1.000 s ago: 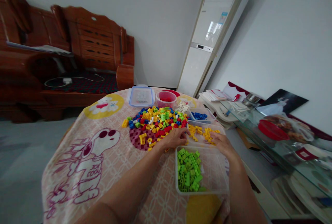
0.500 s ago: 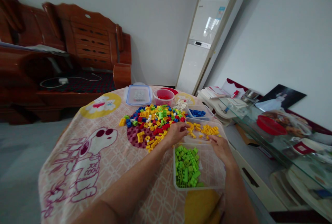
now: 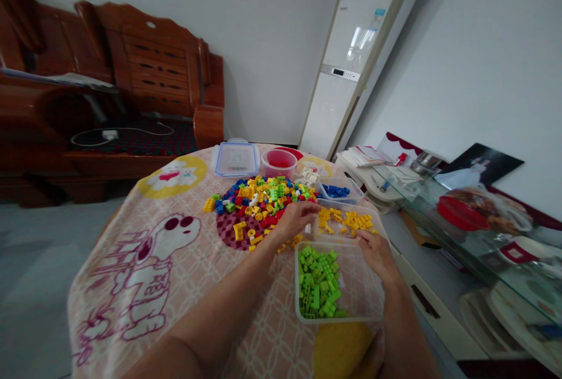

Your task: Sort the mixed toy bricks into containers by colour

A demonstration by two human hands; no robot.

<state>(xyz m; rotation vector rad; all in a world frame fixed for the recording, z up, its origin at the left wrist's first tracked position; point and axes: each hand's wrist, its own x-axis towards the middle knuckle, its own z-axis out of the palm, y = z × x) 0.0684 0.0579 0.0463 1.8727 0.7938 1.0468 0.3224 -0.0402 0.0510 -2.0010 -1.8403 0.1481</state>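
My left hand (image 3: 296,219) reaches over the left rim of a clear plastic box (image 3: 342,238) that holds yellow toy bricks (image 3: 353,221). Its fingers are stretched out, and I see nothing in them. At the front right of the same box is my right hand (image 3: 373,250), fingers extended and a little bent, with no brick visible in them. Just in front stands a larger clear box (image 3: 360,316) with green bricks (image 3: 318,282) in its left half. A pile of mixed-colour bricks (image 3: 263,194) lies left of my left hand, partly behind it.
A small box with blue bricks (image 3: 337,191), white bricks (image 3: 308,176) and a round tub (image 3: 280,163) of red pieces stand behind. A blue-rimmed lidded box (image 3: 237,159) sits at the back. To the right is a glass shelf (image 3: 456,232) with household items.
My left hand has shifted slightly up and right, toward the yellow bricks' box. My right hand stays near that box's front right corner. The whole view has shifted slightly.
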